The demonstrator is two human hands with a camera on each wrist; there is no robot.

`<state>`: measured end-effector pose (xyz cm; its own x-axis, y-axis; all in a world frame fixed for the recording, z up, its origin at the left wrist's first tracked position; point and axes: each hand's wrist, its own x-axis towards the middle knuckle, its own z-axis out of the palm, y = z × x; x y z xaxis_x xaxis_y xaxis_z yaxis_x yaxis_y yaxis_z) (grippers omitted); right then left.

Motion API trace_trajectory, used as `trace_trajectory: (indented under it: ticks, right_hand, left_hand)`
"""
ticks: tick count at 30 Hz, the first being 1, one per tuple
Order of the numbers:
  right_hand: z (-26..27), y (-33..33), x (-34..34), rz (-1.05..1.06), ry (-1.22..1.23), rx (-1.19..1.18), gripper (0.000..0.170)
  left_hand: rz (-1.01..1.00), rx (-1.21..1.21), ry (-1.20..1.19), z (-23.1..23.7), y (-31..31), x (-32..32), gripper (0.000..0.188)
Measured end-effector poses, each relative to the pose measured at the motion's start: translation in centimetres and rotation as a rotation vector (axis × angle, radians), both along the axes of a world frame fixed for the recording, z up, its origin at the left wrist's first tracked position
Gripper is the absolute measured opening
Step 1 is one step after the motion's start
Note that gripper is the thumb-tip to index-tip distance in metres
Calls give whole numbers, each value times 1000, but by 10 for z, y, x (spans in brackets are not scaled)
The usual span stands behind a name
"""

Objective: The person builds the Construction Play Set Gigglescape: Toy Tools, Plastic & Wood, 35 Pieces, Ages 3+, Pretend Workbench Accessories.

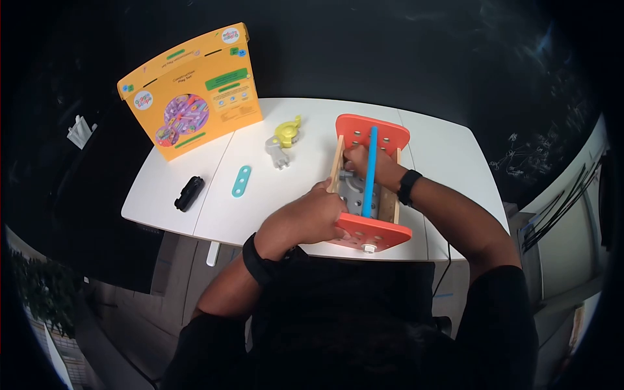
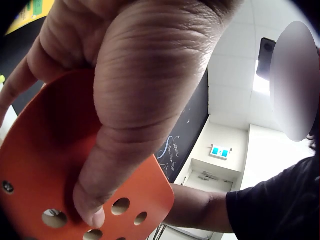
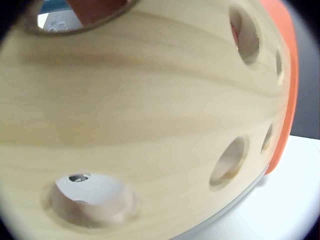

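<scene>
A toy toolbox with red end panels (image 1: 383,232), wooden sides and a blue handle bar (image 1: 370,175) stands on the table. My left hand (image 1: 304,220) grips its near corner; in the left wrist view the thumb (image 2: 117,165) presses the outer face of the red panel, among its holes. My right hand (image 1: 357,158) reaches down inside, under the bar, with curled fingers beside a small grey part (image 1: 348,175); I cannot tell whether it holds that part. The right wrist view is filled by the wooden side panel (image 3: 150,110) with its round holes.
On the white table (image 1: 305,188), left of the toolbox, lie a teal strip with holes (image 1: 241,182), a grey pronged piece (image 1: 276,155), a yellow piece (image 1: 286,133) and a black object (image 1: 189,194). A yellow construction play set box (image 1: 195,97) stands at the back left.
</scene>
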<state>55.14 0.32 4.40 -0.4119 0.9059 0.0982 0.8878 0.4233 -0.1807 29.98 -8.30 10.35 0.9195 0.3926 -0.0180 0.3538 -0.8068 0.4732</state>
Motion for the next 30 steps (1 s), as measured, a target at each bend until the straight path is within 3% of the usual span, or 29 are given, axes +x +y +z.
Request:
trace_trajectory:
  ticks: [14,25,29,30]
  right_hand:
    - [19,-13,-5,-14,18,-98,13]
    - [12,-4,-8,-139,-227,-105,21]
    - [23,-13,0,-129,-207,-174,30]
    - [25,-19,5,-138,-46,-194,29]
  left_hand:
    - [47,-72,-50,-6,2,0,20]
    - [32,-41,-20,-2,-1,-1,20]
    - [54,-59,-24,2,-3,-1,27]
    - [57,-57,-24,0,-2,-2,27]
